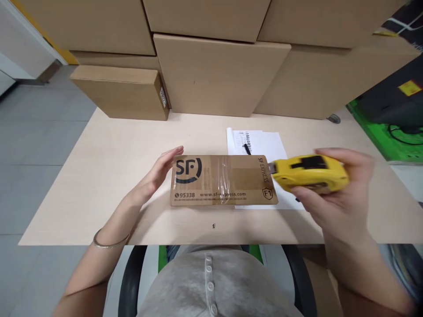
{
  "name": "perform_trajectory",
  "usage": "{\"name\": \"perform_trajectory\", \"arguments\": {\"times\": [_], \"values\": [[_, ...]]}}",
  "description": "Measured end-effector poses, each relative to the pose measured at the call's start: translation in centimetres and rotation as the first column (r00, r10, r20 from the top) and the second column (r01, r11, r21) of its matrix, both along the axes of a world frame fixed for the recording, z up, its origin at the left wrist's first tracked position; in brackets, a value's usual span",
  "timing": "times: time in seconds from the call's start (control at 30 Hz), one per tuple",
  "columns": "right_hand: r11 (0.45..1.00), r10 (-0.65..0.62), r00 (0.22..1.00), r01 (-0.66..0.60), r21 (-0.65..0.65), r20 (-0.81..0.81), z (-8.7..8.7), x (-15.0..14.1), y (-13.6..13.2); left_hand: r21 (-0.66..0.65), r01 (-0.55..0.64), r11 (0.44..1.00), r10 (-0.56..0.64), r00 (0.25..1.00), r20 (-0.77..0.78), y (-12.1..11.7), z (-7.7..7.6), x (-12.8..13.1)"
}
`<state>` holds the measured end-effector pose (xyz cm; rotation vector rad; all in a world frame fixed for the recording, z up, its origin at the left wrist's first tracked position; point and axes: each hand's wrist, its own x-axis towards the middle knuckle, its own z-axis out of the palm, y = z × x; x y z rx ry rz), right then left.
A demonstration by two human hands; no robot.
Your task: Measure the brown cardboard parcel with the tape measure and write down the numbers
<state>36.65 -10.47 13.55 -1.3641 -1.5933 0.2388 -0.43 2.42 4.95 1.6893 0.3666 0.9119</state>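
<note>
A brown cardboard box point(239, 178) with SF Express print and clear tape across its middle lies in front of me on the table. At its left end, my left hand point(158, 171) has its fingers stretched out and rests against or close beside the box side. My right hand point(333, 198) is wrapped around a yellow tape measure point(297, 174) with a black button on top. The metal tip of the tape measure is at the right end of the box, touching it or nearly so. Motion blurs the right hand slightly.
White papers point(269, 143) and a black pen point(247, 149) lie partly under and behind the box. Large cardboard boxes point(214, 79) stand along the back of the table point(82, 189). A smaller carton point(132, 99) stands back left. Chair armrests point(132, 281) flank me.
</note>
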Motion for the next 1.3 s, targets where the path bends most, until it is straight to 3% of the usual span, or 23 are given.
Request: {"name": "perform_trajectory", "arguments": {"times": [0.07,0.17,0.23,0.3,0.37,0.43,0.57,0.7,1.0,1.13,1.3], "values": [[0.964,0.263,0.961,-0.259,-0.058,0.090,1.9,-2.1,2.5,-0.140,-0.045,0.989,0.052,0.998,0.041,-0.1,0.4,1.5],[0.829,0.552,0.812,-0.510,-0.229,0.191,3.9,-6.5,5.8,-0.275,-0.072,0.959,0.109,0.987,0.120,-0.5,0.6,3.2],[0.754,0.649,0.730,-0.577,-0.314,0.215,4.5,-9.3,7.5,-0.346,-0.123,0.930,0.190,0.967,0.168,-0.8,0.2,3.5],[0.714,0.691,0.679,-0.588,-0.381,0.247,4.7,-11.5,8.6,-0.411,-0.174,0.895,0.266,0.947,0.179,-0.9,-0.7,3.4],[0.713,0.692,0.656,-0.558,-0.425,0.300,4.7,-12.7,9.1,-0.445,-0.186,0.876,0.285,0.944,0.167,-0.8,-1.8,3.0],[0.727,0.679,0.646,-0.526,-0.441,0.349,4.6,-13.0,9.1,-0.421,-0.145,0.895,0.231,0.960,0.161,-0.6,-2.6,2.8],[0.764,0.641,0.659,-0.503,-0.404,0.392,4.1,-11.1,8.3,-0.240,-0.075,0.968,0.107,0.987,0.124,-0.1,-2.8,3.1],[0.812,0.571,0.732,-0.435,-0.390,0.372,3.6,-6.9,6.6,-0.101,-0.069,0.992,0.080,0.991,0.110,0.1,-2.1,3.5],[0.916,0.261,0.926,-0.149,-0.373,0.271,3.4,4.0,0.9,-0.181,-0.056,0.982,0.079,0.989,0.124,0.2,-1.9,3.4],[0.917,0.195,0.963,-0.111,-0.384,0.187,2.3,5.6,0.1,-0.203,-0.043,0.978,0.070,0.989,0.128,0.0,-1.6,3.2],[0.915,0.210,0.963,-0.132,-0.381,0.171,1.9,5.5,0.4,-0.205,-0.061,0.977,0.088,0.988,0.124,-0.2,-1.2,3.2]]}}
